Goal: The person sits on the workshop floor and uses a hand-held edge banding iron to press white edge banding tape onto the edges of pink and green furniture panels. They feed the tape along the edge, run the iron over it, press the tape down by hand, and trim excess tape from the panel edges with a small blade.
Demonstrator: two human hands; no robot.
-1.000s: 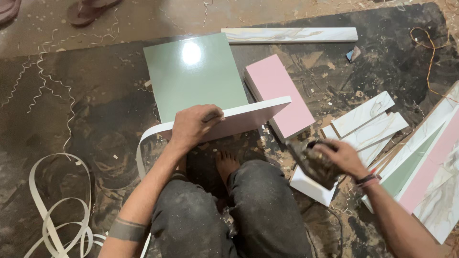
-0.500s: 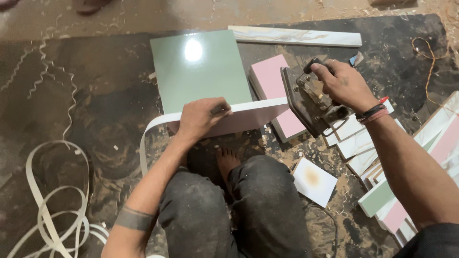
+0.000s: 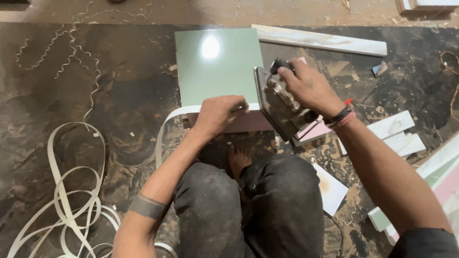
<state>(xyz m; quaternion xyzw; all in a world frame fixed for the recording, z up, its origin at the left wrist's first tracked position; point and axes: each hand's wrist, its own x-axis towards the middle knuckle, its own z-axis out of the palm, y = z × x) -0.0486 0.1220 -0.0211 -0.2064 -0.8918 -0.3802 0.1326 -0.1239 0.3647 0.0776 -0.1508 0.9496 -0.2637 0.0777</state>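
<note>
While I look down over my knees, my left hand (image 3: pixel 217 113) is pressed flat-fingered on the top edge of the pink-faced panel (image 3: pixel 248 122) that stands on its long edge just in front of my bare foot (image 3: pixel 237 160), the fingers curled together over that edge and over the white edge-band strip (image 3: pixel 168 125) that peels away from the panel's left end. My right hand (image 3: pixel 308 88) is clamped round the black handle of an old clothes iron (image 3: pixel 279 105), its metal sole tilted toward the panel's right end and touching or almost touching it; I cannot tell which. Behind the panel a glossy green board (image 3: pixel 217 64) lies flat, its near edge hidden by the panel. To the left the dark floor (image 3: pixel 119 71) offers open room, apart from curled shavings (image 3: pixel 57 57) and the loose coil of white banding (image 3: pixel 67 200) by my left elbow. The right side is crowded: white offcut strips (image 3: pixel 397 134) lie near my right forearm, a small white piece (image 3: pixel 330 188) sits beside my right knee, and stacked boards (image 3: pixel 444 162) fill the right edge. A long marbled strip (image 3: pixel 320 40) lies beyond the green board.
</note>
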